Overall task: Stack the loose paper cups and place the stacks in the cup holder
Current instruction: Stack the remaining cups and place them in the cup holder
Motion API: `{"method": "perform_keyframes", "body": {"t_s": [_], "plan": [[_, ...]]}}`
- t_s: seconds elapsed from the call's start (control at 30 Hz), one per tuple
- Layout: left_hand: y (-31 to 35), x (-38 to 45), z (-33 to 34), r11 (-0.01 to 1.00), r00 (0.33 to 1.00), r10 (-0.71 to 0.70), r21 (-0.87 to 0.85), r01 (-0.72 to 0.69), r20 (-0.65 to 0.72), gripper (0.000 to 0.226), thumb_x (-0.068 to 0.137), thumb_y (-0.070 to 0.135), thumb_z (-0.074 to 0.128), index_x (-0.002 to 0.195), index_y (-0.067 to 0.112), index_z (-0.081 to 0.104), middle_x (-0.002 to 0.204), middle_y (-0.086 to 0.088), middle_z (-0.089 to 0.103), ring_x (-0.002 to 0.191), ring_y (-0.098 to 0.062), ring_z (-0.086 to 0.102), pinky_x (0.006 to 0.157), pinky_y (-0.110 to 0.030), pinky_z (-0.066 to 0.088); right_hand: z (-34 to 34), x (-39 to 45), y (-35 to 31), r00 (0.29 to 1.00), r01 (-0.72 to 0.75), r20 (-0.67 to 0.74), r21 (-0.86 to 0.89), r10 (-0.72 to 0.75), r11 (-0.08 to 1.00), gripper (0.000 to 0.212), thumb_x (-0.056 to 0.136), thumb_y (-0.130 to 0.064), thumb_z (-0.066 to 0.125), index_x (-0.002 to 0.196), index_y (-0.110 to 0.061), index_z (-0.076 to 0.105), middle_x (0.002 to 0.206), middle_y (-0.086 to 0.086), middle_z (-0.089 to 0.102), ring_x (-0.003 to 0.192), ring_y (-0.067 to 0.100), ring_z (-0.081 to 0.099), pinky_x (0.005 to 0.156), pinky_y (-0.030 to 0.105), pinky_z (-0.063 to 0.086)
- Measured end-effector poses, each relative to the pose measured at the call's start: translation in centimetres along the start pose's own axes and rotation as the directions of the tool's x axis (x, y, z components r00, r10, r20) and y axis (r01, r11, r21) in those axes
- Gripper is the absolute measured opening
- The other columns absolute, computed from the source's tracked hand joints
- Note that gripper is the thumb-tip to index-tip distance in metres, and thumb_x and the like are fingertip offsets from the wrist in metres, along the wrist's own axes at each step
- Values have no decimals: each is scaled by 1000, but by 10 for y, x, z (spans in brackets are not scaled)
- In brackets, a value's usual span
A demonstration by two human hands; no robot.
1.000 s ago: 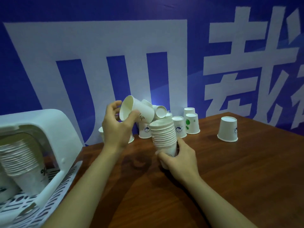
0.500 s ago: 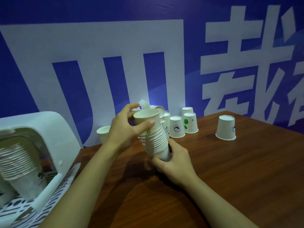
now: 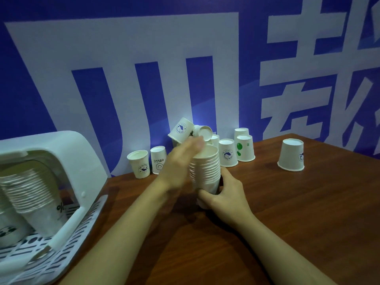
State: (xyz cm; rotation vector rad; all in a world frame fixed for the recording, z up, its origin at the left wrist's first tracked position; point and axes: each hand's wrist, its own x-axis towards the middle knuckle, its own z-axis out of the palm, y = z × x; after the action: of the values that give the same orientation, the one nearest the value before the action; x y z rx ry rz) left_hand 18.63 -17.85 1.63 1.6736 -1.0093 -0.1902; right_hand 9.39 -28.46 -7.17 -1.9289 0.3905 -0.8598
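My right hand grips the base of a tall stack of white paper cups, held upright just above the table. My left hand is blurred, its fingers lying flat against the left side and rim of the stack, holding nothing itself. Loose cups stand upside down along the wall: two at the left, a cluster behind the stack, and a single cup off to the right. Two more cups lie tipped on top of the cluster. The white cup holder at the left contains a stack.
The brown wooden table runs to a blue and white banner wall behind the cups. The holder's slotted white tray juts out toward my left forearm.
My left hand set its single cup onto the stack and pushed it down; now it rests open against the stack. Two cups at the left have come into sight.
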Motion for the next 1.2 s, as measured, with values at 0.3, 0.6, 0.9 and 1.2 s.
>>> {"method": "perform_keyframes", "body": {"t_s": [0.3,0.6,0.9,1.2], "plan": [[-110,40,-79,936,544,-224,-23,351,-809,93,80,38,88,153,14,34,154,-11,49,141,-33,46,113,-46,43,1,2,2,999,-16,52,68,13,998,46,70,-40,87,110,-37,63,99,-16,74,86,0,72,78,32,63],[-150,51,-85,904,594,-301,-25,427,-746,115,75,36,93,163,21,20,150,-14,55,140,-37,49,113,-51,41,3,6,6,999,-23,27,88,21,996,44,73,-35,88,110,-38,64,103,-26,71,95,-4,68,81,24,58],[-48,46,-52,974,782,15,-168,-152,-623,84,78,21,89,146,21,39,115,-2,69,102,-15,69,86,-29,59,1,4,2,998,-49,41,94,45,994,44,75,-30,86,111,-40,63,104,-30,71,96,-6,68,79,22,56],[5,27,-19,970,940,156,-134,-205,-304,82,69,34,80,144,25,47,111,5,69,87,5,70,70,-15,56,1,2,3,998,-40,56,71,36,997,49,67,-42,79,113,-38,63,104,-17,74,93,4,71,83,39,62]]}}
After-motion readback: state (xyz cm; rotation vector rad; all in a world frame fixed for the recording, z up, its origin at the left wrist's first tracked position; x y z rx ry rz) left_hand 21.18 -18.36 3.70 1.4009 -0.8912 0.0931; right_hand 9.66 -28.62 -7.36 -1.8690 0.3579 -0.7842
